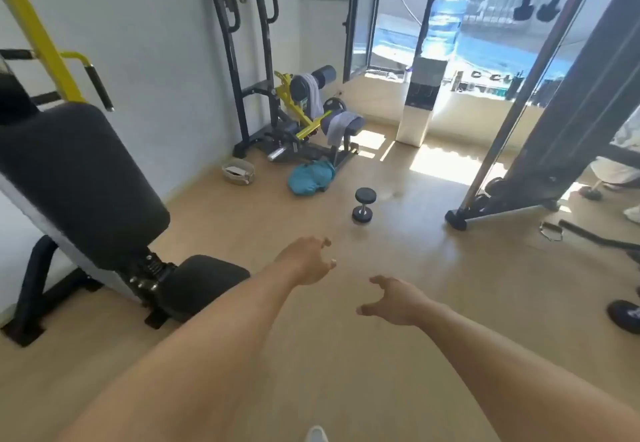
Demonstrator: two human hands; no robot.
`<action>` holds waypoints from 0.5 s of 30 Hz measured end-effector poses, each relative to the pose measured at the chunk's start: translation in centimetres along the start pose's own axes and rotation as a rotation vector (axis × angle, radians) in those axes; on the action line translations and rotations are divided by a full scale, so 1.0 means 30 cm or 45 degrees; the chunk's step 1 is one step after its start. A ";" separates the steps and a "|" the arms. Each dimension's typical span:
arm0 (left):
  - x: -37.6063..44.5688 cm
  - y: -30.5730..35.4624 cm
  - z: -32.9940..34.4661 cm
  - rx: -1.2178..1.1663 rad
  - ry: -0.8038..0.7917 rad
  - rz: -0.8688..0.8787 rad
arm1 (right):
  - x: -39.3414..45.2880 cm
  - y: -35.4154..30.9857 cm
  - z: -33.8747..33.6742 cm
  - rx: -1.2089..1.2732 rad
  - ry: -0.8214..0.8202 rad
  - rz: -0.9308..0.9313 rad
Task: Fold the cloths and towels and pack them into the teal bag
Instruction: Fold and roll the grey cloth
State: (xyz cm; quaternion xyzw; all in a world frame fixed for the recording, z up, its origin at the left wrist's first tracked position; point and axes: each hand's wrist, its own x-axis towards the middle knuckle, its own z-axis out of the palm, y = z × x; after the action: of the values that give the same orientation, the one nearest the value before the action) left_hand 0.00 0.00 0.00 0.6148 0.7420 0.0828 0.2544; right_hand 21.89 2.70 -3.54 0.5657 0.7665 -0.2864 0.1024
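Bare left hand [304, 261] and right hand [394, 299]: fingers loose, empty.

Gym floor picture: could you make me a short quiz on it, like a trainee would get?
1. True or false: the left hand holds a towel.
2. Where does the teal bag lie?
A. on the bench
B. on the floor beside the yellow machine
C. on the water cooler
3. Fill in: the grey towels hang over the ____ of the yellow machine.

Key
1. False. Both the left hand and the right hand are empty, fingers loosely spread above the floor.
2. B. It lies on the floor near the dumbbell.
3. Pads.
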 end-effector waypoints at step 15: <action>1.266 0.215 -0.224 0.170 -0.149 0.146 | 1.012 0.207 -0.658 0.232 -0.020 0.188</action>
State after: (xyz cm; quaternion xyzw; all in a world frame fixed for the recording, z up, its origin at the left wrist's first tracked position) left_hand -1.98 39.02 -1.90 0.6757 0.6932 0.0117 0.2505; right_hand 20.64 39.42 -4.04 0.6252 0.6928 -0.3509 0.0772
